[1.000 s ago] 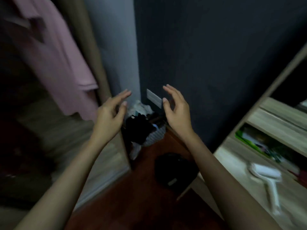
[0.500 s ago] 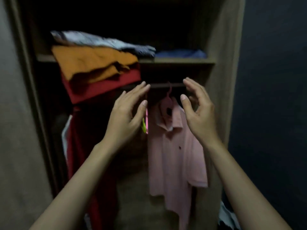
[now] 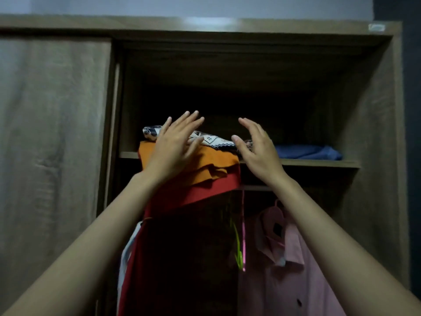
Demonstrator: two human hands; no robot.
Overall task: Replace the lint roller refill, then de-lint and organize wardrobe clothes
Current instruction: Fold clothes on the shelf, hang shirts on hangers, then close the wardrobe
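Note:
An open wooden wardrobe (image 3: 376, 133) fills the view. On its upper shelf (image 3: 319, 163) lies a pile: a patterned white cloth (image 3: 213, 140) on an orange garment (image 3: 216, 165) on a red one (image 3: 205, 190) that droops over the edge. A folded blue garment (image 3: 307, 152) lies to the right. My left hand (image 3: 175, 147) is raised with fingers spread in front of the pile. My right hand (image 3: 257, 147) is up beside it, fingers straight, holding nothing. Below, a pink shirt (image 3: 284, 258) hangs on a hanger. The lint roller is out of view.
The wardrobe's left door (image 3: 52, 133) is closed. Under the shelf hang a red garment (image 3: 134, 258) at the left and green and pink empty hangers (image 3: 240, 252) in the middle. A dark wall (image 3: 412, 110) borders the wardrobe on the right.
The view swung from the floor and side shelf up to the wardrobe's upper shelf. Both empty hands rose from the hanging rail to the folded pile.

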